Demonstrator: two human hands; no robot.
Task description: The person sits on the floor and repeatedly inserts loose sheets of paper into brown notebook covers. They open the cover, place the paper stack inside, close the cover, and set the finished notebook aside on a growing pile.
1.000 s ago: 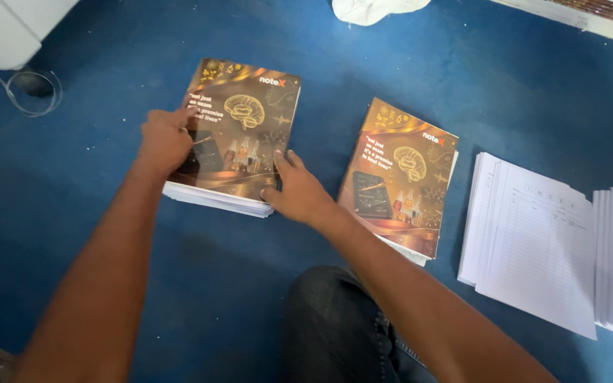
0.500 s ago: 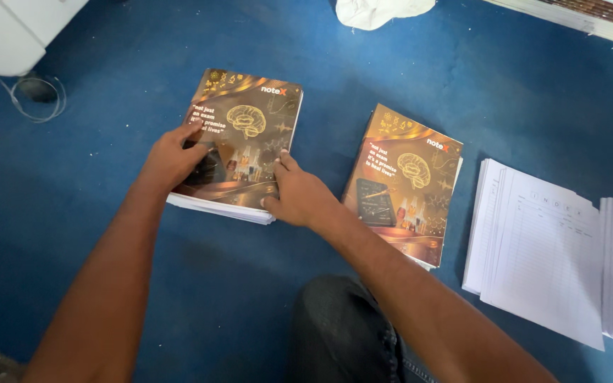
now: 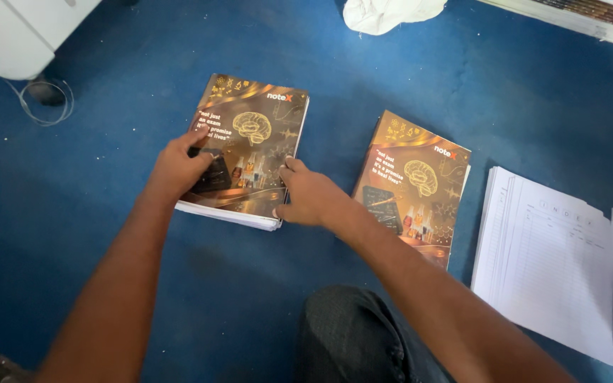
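Both hands have slid a little lower on the stack since half a second ago. Blue carpeted floor [image 3: 108, 234] carries everything. White printed sheets [image 3: 555, 262] lie fanned far right of the brown glossy-covered notebook stack [image 3: 257, 135] (the one being handled). A second brown notebook pile [image 3: 420, 177] sits just right of that stack. The left hand [image 3: 179, 167] presses flat on the stack's cover, fingers spread, while the right hand [image 3: 310, 198] grips its lower right corner. A white crumpled cloth [image 3: 391, 14] lies beyond.
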